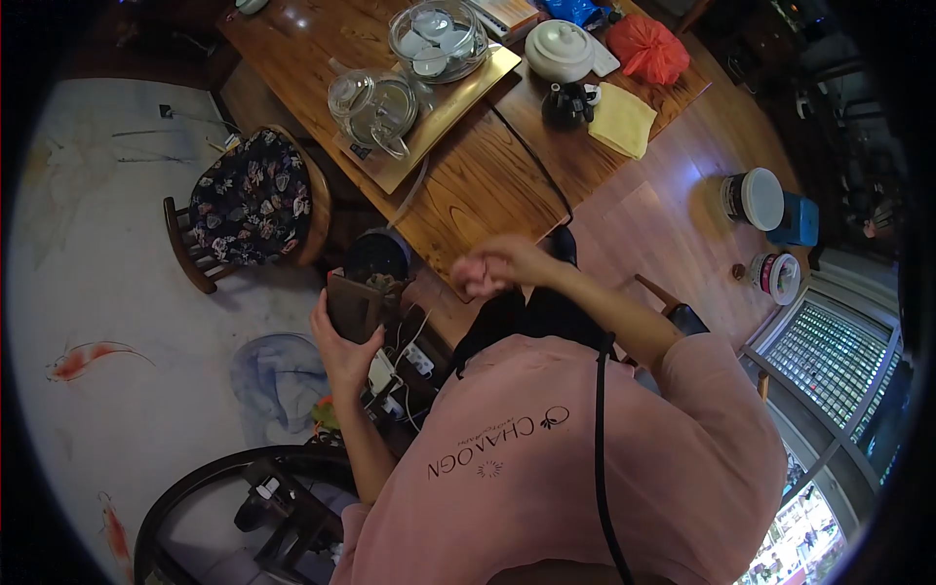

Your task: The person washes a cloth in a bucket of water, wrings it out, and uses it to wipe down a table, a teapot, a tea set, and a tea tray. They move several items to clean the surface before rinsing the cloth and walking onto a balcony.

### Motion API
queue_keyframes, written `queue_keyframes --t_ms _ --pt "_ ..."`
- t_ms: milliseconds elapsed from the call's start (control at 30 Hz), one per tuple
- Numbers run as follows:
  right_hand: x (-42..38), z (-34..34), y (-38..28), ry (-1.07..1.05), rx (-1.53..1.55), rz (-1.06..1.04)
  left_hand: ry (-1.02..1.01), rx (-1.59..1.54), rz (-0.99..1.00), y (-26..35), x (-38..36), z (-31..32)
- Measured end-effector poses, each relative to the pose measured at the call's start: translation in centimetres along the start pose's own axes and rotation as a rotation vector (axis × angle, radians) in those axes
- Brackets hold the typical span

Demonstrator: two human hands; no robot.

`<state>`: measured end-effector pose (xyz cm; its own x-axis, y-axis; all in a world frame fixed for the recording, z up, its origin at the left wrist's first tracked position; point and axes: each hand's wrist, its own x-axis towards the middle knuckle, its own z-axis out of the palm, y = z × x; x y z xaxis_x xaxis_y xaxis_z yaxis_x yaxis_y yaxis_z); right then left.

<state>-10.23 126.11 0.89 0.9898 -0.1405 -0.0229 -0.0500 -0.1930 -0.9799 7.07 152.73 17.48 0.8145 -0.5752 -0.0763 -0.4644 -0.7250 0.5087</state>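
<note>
My left hand (pixel 343 353) grips a dark brown, box-like block (pixel 353 310), with the thumb on its near side and the fingers behind it. What kind of thing it is, I cannot make out. Over the table's near corner is my right hand (pixel 490 269), its fingers curled in and slightly blurred. Anything inside those fingers is hidden. Just beyond the block, a round black object (pixel 378 255) sits low beside the table.
On the wooden table (pixel 487 185) a gold-edged tray (pixel 400 175) carries a glass teapot (pixel 375 107) and a glass bowl of cups (pixel 439 44). A white lidded pot (pixel 559 51), yellow cloth (pixel 622 120) and red bag (pixel 648 49) lie beyond. A floral-cushioned chair (pixel 252 198) stands left.
</note>
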Motion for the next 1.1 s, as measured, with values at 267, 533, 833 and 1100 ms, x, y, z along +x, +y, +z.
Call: queue_keyframes --t_ms 267,533,833,1100 --pt "13.8 -9.9 7.8 0.748 -0.934 0.226 0.007 0.043 0.033 0.0 -0.1 0.2" --pt "8.7 -7.4 6.1 0.674 -1.133 0.525 0.004 0.026 0.048 0.3 0.2 0.0" --pt "-19.6 0.0 8.2 0.035 -0.789 1.146 0.010 -0.006 0.037 0.1 1.6 0.5" --pt "-6.5 -5.7 -0.6 0.802 -0.363 0.250 -0.007 0.022 0.115 -0.1 2.5 0.5"
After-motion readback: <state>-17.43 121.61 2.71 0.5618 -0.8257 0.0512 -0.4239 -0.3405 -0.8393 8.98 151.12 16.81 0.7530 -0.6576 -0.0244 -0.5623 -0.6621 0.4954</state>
